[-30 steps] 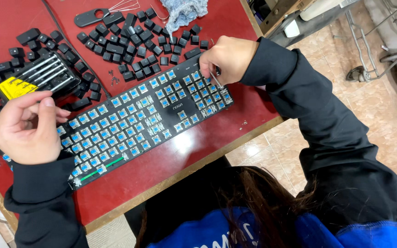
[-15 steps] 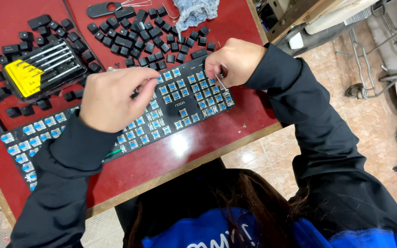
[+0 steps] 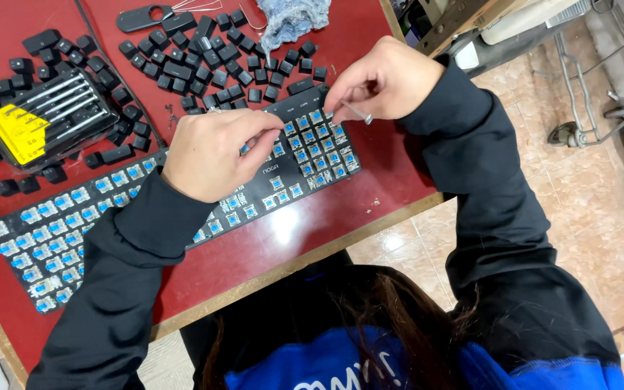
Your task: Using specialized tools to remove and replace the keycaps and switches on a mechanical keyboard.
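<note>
A black keyboard (image 3: 283, 177) lies slanted across the red counter (image 3: 305, 242), its caps stripped so the blue switches show. The left hand (image 3: 214, 152) rests on the keyboard's middle, fingers curled with the tips pinched together over the switches around 3 o'clock from its knuckles; whether anything small sits in that pinch I cannot tell. The right hand (image 3: 388, 79) hovers over the keyboard's far right block, clenched around a thin wire tool (image 3: 355, 112) whose end pokes out toward 7 o'clock. Loose black keycaps (image 3: 211, 54) are scattered at 12 o'clock from the keyboard, with a screwdriver set (image 3: 45, 123) in a black and yellow case at 10 o'clock and a blue-grey rag (image 3: 290, 18) at the counter's far edge.

The work in hand looks like tending the bared switches at the right block. The next move probably calls for a steady left hand bracing the board while the wire tip is seated squarely on one switch.
</note>
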